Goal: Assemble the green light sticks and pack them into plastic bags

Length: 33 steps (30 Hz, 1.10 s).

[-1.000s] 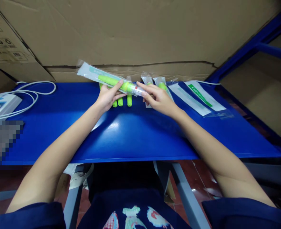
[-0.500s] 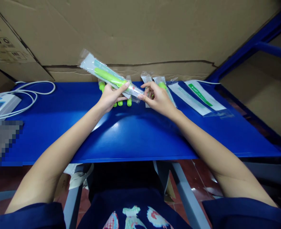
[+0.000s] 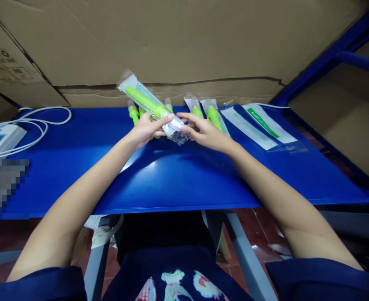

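Observation:
My left hand (image 3: 146,129) pinches a clear plastic packet (image 3: 149,105) that holds a lime-green pen-shaped item and a white card. The packet tilts up and away to the left over the blue table (image 3: 171,175). My right hand (image 3: 203,131) has its fingertips closed on the packet's near end, at the bag's loose flap. Under the packet lie loose green sticks (image 3: 133,112) on the table. Two more bagged green items (image 3: 211,113) lie just beyond my right hand.
Flat white sleeves, one with a green label (image 3: 262,123), lie at the right of the table. A white device with a coiled cable (image 3: 30,125) sits at the left. A cardboard wall (image 3: 171,46) closes the back. A blue frame (image 3: 322,62) rises at the right.
The packet has swung from nearly level to a steeper tilt, its far end now higher and nearer the middle. Both hands have drawn closer together at its near end.

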Tool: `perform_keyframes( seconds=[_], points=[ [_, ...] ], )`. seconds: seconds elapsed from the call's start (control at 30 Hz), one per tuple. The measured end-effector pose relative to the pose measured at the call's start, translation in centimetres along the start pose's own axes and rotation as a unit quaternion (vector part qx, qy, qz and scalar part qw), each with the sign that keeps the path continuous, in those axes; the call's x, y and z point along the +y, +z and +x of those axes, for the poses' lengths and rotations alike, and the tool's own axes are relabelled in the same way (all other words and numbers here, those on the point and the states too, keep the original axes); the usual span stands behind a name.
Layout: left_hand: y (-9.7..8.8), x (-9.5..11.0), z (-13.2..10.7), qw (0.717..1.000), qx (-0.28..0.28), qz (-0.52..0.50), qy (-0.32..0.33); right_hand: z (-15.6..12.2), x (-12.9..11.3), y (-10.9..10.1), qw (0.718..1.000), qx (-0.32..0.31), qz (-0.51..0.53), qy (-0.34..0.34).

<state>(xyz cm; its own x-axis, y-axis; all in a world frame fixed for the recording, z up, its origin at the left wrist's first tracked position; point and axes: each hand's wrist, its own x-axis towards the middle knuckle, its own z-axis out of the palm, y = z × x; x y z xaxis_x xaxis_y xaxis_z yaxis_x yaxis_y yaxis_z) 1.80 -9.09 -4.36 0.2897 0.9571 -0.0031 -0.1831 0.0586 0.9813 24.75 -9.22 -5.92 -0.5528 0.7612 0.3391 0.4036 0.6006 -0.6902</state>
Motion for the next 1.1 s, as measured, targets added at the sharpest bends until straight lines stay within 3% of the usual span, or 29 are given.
perform_keyframes(
  seconds=[0.1, 0.33, 0.57, 0.83, 1.03, 1.1],
  points=[
    [-0.2, 0.0, -0.1, 1.0, -0.007, 0.006, -0.006, 0.0, 0.1, -0.3, 1.0, -0.01, 0.019, 0.001],
    [0.0, 0.1, -0.5, 0.999, -0.04, 0.019, -0.011, 0.1, -0.2, 0.6, 0.996, 0.035, -0.07, -0.034],
    [-0.5, 0.4, -0.5, 0.995, -0.08, 0.043, -0.047, -0.3, -1.1, 1.7, 0.99, 0.031, -0.136, 0.017],
    [-1.7, 1.4, 0.0, 0.997, -0.058, 0.047, -0.036, -0.2, -0.3, -1.0, 1.0, -0.01, 0.002, 0.0],
    [-2.3, 1.2, 0.5, 0.997, -0.052, 0.024, -0.046, -0.2, 0.0, -0.8, 0.986, 0.033, -0.073, -0.144],
    [-2.3, 1.0, 0.5, 0.997, -0.054, 0.03, -0.05, 0.0, -0.2, -0.2, 0.981, 0.064, -0.094, -0.158]
  ],
)
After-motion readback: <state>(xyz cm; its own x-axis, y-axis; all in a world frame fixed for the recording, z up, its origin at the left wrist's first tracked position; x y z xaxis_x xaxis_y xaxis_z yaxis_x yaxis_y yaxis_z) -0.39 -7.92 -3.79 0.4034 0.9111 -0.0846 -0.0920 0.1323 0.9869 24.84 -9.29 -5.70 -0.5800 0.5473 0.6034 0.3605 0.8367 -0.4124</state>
